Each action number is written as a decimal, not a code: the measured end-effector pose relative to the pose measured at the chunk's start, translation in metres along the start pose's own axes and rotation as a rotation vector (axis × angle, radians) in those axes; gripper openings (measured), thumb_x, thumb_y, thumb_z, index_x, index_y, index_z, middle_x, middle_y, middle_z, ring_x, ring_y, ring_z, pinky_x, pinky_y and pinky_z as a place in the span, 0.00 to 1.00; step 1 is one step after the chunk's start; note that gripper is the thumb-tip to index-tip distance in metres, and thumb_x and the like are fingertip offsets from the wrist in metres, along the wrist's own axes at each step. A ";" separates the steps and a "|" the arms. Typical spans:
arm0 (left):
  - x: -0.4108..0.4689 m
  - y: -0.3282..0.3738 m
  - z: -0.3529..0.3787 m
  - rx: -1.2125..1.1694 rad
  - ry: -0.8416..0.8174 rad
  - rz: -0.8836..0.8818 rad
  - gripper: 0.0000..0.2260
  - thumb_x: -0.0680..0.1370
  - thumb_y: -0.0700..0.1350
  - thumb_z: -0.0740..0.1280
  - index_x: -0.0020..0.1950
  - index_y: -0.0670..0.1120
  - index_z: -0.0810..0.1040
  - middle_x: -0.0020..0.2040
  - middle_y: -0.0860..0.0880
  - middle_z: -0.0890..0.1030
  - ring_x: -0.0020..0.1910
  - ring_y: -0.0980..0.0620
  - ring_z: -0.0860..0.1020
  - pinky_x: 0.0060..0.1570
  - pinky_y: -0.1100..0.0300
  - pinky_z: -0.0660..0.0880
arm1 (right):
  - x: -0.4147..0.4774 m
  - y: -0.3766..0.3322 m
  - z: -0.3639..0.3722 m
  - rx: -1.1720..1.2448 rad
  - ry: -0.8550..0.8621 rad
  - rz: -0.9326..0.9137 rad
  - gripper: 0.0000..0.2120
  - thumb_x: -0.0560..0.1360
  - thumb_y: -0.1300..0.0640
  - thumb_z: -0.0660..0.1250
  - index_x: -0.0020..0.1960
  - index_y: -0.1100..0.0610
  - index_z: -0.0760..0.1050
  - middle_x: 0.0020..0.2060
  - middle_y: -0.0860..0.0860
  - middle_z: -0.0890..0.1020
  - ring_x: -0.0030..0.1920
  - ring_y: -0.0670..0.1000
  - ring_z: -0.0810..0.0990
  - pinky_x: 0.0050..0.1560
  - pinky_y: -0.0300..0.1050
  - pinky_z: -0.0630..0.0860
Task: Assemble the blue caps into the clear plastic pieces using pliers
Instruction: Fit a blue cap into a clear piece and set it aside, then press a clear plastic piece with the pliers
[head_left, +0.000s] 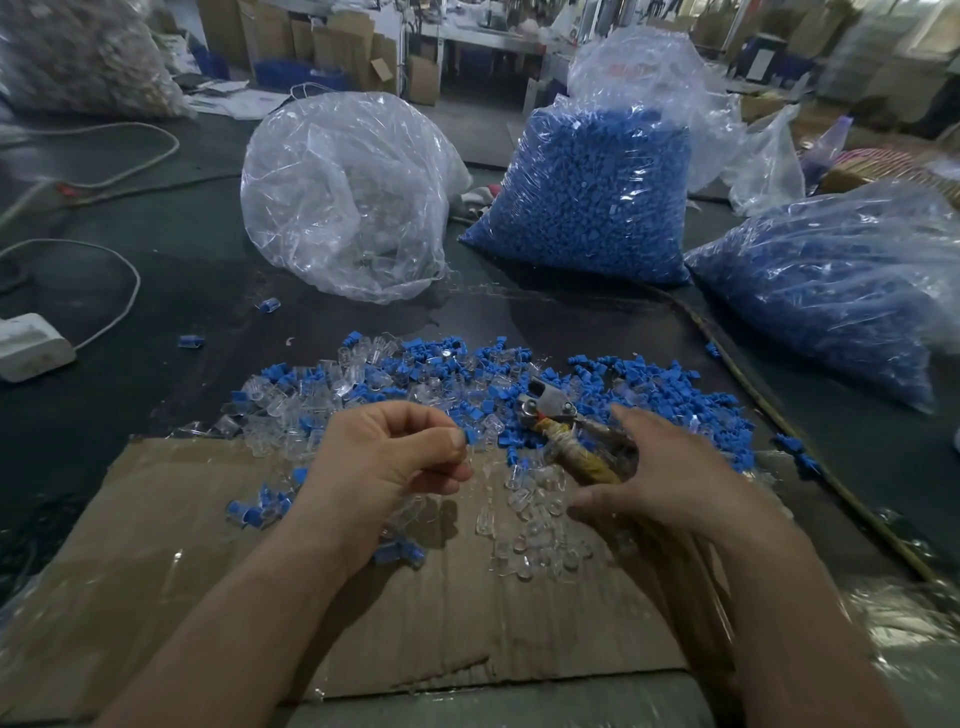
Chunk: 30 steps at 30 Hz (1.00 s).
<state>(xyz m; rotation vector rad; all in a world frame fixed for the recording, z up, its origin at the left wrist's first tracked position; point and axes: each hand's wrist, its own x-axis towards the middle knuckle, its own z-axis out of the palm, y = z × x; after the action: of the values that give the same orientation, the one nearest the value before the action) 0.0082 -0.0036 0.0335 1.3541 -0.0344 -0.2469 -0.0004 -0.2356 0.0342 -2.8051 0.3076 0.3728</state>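
Pinched at the thumb tip of the left hand (384, 457) is a blue cap (470, 440), raised off the cardboard (208, 571), apparently kept ready for pressing. Over the tape-wrapped pliers (550, 410), lying beside loose clear plastic pieces (535, 525), the right hand (670, 467) is spread wide, nothing grasped, seemingly so the handles can be taken

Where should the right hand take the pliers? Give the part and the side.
Take the pliers by the tape-wrapped handles, not the metal head. They lie on the loose parts, head pointing away, handles slanting back under the open right hand, so probably come down from the near right and wrap both handles.
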 end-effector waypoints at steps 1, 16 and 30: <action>0.000 0.000 0.000 0.003 -0.002 0.002 0.08 0.60 0.39 0.69 0.36 0.37 0.77 0.29 0.45 0.81 0.28 0.51 0.80 0.28 0.65 0.76 | 0.001 0.001 0.001 -0.014 0.011 0.002 0.56 0.56 0.30 0.70 0.75 0.48 0.47 0.75 0.47 0.53 0.73 0.52 0.54 0.72 0.56 0.53; 0.002 -0.005 -0.002 -0.010 -0.016 0.001 0.09 0.62 0.39 0.69 0.39 0.36 0.77 0.31 0.45 0.82 0.30 0.50 0.81 0.29 0.65 0.77 | 0.004 0.000 0.001 0.069 0.198 -0.033 0.37 0.62 0.47 0.75 0.68 0.45 0.66 0.62 0.47 0.72 0.58 0.50 0.69 0.53 0.46 0.66; 0.004 -0.008 -0.002 -0.100 0.011 0.068 0.08 0.62 0.40 0.70 0.39 0.39 0.78 0.32 0.44 0.82 0.32 0.49 0.82 0.30 0.66 0.76 | -0.007 -0.015 0.001 0.165 0.528 -0.245 0.31 0.66 0.65 0.69 0.68 0.55 0.67 0.58 0.51 0.74 0.58 0.50 0.71 0.56 0.44 0.67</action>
<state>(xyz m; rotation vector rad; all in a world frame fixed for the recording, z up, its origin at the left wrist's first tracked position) 0.0107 -0.0042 0.0251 1.2525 -0.0586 -0.1814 -0.0035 -0.2201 0.0388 -2.6871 0.0927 -0.4355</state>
